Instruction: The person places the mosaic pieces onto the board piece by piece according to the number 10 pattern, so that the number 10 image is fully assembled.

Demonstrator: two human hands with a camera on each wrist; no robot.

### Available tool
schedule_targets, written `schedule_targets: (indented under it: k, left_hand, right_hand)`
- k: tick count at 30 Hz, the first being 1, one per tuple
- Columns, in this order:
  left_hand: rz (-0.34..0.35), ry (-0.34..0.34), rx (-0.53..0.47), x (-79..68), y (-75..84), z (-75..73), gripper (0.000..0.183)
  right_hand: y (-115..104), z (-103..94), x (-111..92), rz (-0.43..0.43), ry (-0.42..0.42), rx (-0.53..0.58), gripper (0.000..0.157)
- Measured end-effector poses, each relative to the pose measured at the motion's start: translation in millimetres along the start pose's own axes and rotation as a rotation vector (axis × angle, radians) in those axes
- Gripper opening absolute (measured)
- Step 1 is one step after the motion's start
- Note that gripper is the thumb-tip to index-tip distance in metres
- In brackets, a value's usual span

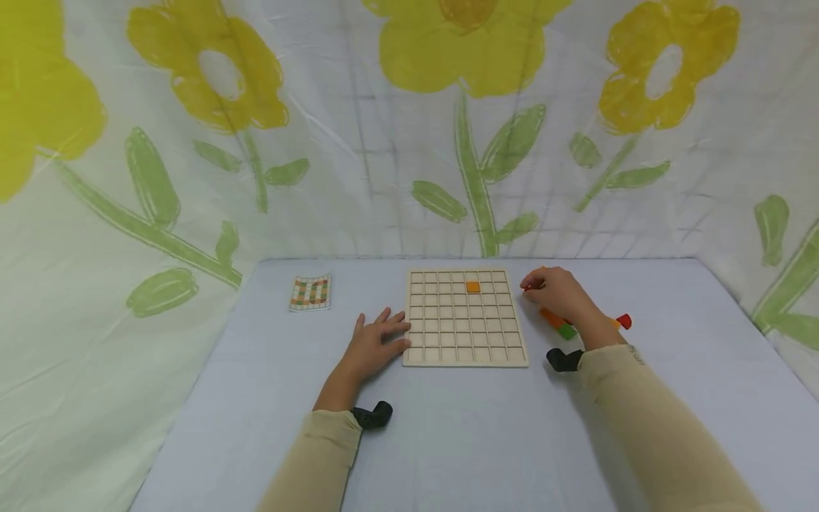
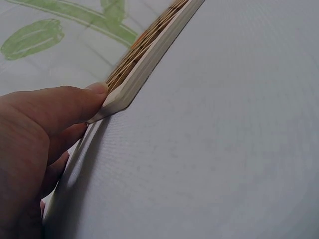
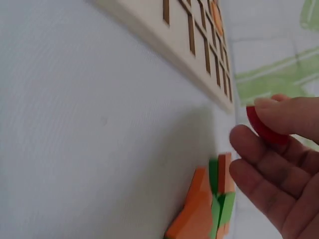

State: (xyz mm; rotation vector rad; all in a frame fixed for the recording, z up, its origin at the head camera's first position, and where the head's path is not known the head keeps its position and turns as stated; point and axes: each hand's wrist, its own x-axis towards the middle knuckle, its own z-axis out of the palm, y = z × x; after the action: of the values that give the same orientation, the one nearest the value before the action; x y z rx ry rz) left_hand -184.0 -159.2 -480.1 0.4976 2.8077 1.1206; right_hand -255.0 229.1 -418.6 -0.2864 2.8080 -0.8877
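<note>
A pale wooden board [image 1: 466, 365] with a grid of square recesses lies on the table, one orange square tile [image 1: 473, 286] set near its top. Beside the board's left edge is my left hand [image 1: 371, 346], its fingers spread and the fingertips at that edge. In the left wrist view, the thumb [image 2: 94, 92] touches the board's corner. Just off the board's upper right, my right hand [image 1: 558, 293] pinches a small red piece [image 3: 264, 128] with a curved edge between thumb and fingers. Orange and green blocks [image 3: 197, 214] lie below that hand, partly hidden by it in the head view.
A small card [image 1: 310, 292] with a coloured grid pattern lies left of the board. Right of my right wrist sits another red piece [image 1: 624, 322] next to a yellow-orange one. A flower-printed curtain [image 1: 333, 178] hangs along the table's back edge.
</note>
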Motion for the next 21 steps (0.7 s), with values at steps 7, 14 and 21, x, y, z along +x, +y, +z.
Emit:
schedule_targets:
  k: [7,14,21]
  left_hand:
    - [0.010,0.011,-0.004,-1.4,-2.2,1.6,0.040]
    - [0.004,0.008,-0.018,-1.9,0.7,0.6,0.041]
    - [0.001,0.011,0.005,-1.8,1.8,-0.3,0.040]
  right_hand:
    - [-20.0,13.2,17.4,-0.040,-0.015,0.044,0.033]
    - [-30.9,22.9,33.0,-0.003,0.007,0.081,0.030]
    - [-35.2,31.9,45.2,-0.035,0.001,0.074,0.031]
